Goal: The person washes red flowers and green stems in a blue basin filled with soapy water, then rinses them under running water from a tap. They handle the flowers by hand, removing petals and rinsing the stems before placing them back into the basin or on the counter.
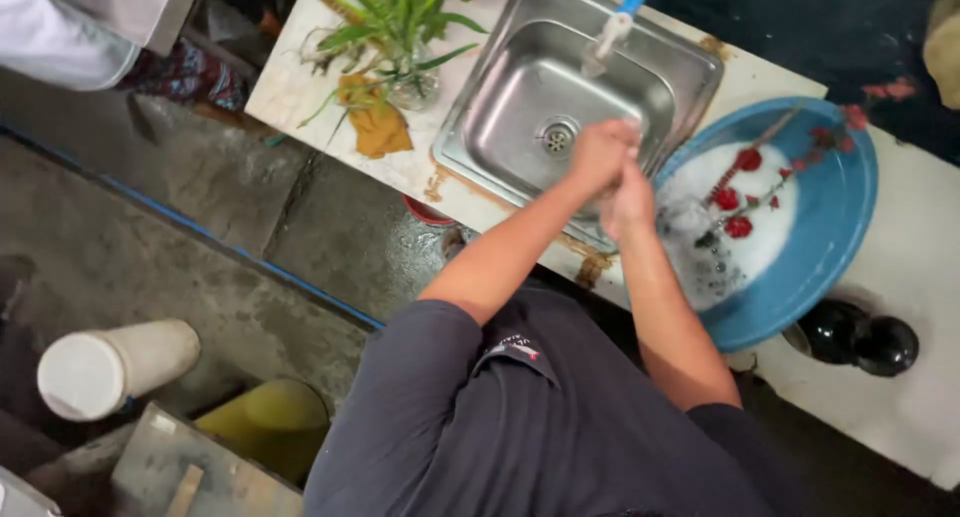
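My left hand [601,154] and right hand [628,199] are pressed together over the front right corner of the square stainless steel sink [500,127], fingers curled around each other, clasping nothing else that I can make out. The white tap nozzle on its blue hose [612,32] hangs over the far side of that sink. Just right of the sink sits the round blue plastic basin [835,227], full of white suds with red artificial flower stems [745,192] lying in the foam. I judge those stems light, thin and bendy, and slippery with soap, so best pinched along the stalk, not the blooms. Left of the sink stands a glass vase of green leafy plants [405,37] beside a crumpled mustard cloth [378,127].
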